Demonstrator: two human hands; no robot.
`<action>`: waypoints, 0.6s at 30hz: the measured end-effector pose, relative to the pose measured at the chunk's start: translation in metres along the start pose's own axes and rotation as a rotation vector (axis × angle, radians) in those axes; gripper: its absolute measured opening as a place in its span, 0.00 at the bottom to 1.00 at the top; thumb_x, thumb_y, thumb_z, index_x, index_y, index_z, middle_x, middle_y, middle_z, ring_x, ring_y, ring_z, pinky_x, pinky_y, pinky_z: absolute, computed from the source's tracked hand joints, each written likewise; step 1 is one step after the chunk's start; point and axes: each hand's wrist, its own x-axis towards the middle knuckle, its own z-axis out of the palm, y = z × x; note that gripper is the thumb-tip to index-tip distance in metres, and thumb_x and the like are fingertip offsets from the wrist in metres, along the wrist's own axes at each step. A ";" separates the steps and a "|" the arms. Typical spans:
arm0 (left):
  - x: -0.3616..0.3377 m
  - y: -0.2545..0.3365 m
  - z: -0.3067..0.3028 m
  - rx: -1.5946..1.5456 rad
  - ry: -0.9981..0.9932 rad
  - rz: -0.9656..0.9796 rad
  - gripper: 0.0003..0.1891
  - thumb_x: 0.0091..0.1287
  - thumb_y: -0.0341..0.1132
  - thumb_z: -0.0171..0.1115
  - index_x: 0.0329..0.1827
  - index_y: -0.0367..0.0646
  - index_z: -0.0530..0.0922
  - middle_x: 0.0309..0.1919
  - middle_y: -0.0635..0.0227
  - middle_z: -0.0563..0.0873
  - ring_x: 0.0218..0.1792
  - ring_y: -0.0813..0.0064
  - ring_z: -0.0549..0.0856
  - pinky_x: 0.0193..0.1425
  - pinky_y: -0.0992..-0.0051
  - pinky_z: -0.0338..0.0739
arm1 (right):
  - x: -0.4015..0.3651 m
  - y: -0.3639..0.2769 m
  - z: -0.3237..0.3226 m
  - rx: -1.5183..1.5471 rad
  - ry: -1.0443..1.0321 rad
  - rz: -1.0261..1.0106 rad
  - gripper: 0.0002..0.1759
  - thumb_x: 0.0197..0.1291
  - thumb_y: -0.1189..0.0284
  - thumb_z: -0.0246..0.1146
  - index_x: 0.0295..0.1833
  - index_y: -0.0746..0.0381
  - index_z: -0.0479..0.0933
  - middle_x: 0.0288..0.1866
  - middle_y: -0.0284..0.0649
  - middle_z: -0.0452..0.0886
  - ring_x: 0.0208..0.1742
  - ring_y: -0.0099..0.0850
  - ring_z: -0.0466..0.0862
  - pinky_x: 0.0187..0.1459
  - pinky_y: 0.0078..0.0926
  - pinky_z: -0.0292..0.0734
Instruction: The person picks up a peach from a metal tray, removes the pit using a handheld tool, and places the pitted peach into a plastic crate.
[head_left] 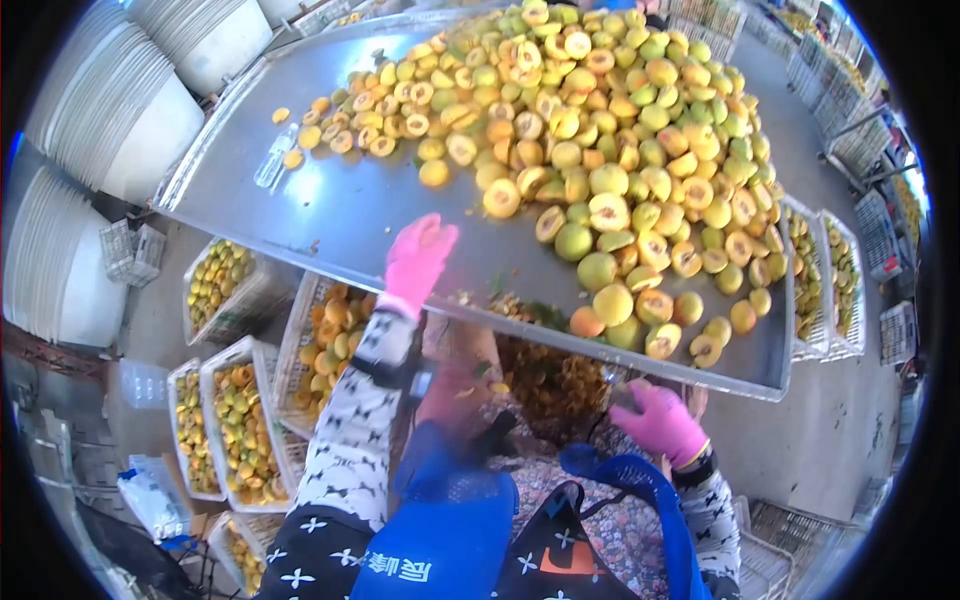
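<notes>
My left hand (420, 262), in a pink glove, reaches over the near edge of the metal table (350, 225). Its fingers are loosely bent and slightly apart, and nothing shows in them. A large heap of yellow peaches (610, 180), many cut in half with the stone showing, lies beyond and to the right of it. Low in front of my body, just below the table's near edge, my right hand (662, 424), also pink-gloved, is closed around a small greyish thing (624, 396); I cannot tell what it is. Scraps and peelings (550, 385) lie below the edge between my hands.
A clear plastic bottle (275, 157) lies on the table at the left. Crates of fruit (245, 425) stand on the floor to my left, and more crates (840, 275) stand at the right. Large pale stacked tubs (120, 100) fill the upper left.
</notes>
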 end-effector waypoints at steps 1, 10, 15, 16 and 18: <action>0.030 -0.024 0.027 0.052 0.096 0.125 0.31 0.61 0.45 0.72 0.66 0.43 0.77 0.59 0.51 0.82 0.57 0.58 0.83 0.57 0.64 0.80 | -0.005 -0.005 0.000 0.060 0.023 -0.041 0.18 0.59 0.59 0.68 0.47 0.61 0.79 0.33 0.50 0.82 0.39 0.51 0.84 0.39 0.47 0.78; 0.087 -0.012 0.116 0.685 -0.119 0.092 0.37 0.57 0.49 0.70 0.69 0.42 0.70 0.56 0.50 0.80 0.57 0.51 0.81 0.66 0.53 0.74 | -0.016 -0.017 0.018 0.153 -0.016 0.064 0.22 0.60 0.59 0.70 0.52 0.63 0.78 0.38 0.50 0.85 0.42 0.45 0.87 0.46 0.38 0.80; 0.022 0.003 0.076 -0.789 -0.507 -0.101 0.24 0.63 0.33 0.64 0.63 0.38 0.73 0.54 0.55 0.81 0.52 0.61 0.85 0.55 0.60 0.83 | 0.018 -0.064 -0.005 0.188 0.296 -0.085 0.10 0.62 0.68 0.68 0.41 0.63 0.77 0.24 0.45 0.75 0.25 0.36 0.77 0.31 0.36 0.71; -0.005 0.024 0.070 -0.918 -0.561 -0.064 0.22 0.66 0.30 0.61 0.64 0.37 0.72 0.55 0.56 0.80 0.51 0.64 0.85 0.54 0.62 0.84 | 0.028 -0.070 -0.002 0.134 0.404 -0.258 0.13 0.60 0.71 0.70 0.45 0.64 0.76 0.25 0.44 0.74 0.25 0.37 0.77 0.32 0.35 0.73; -0.057 0.068 0.067 -0.971 -0.572 -0.054 0.22 0.70 0.34 0.59 0.66 0.40 0.71 0.56 0.57 0.81 0.53 0.62 0.84 0.58 0.61 0.80 | 0.041 -0.091 -0.004 -0.041 0.682 -0.530 0.22 0.56 0.76 0.72 0.55 0.68 0.73 0.32 0.46 0.79 0.30 0.43 0.82 0.36 0.36 0.77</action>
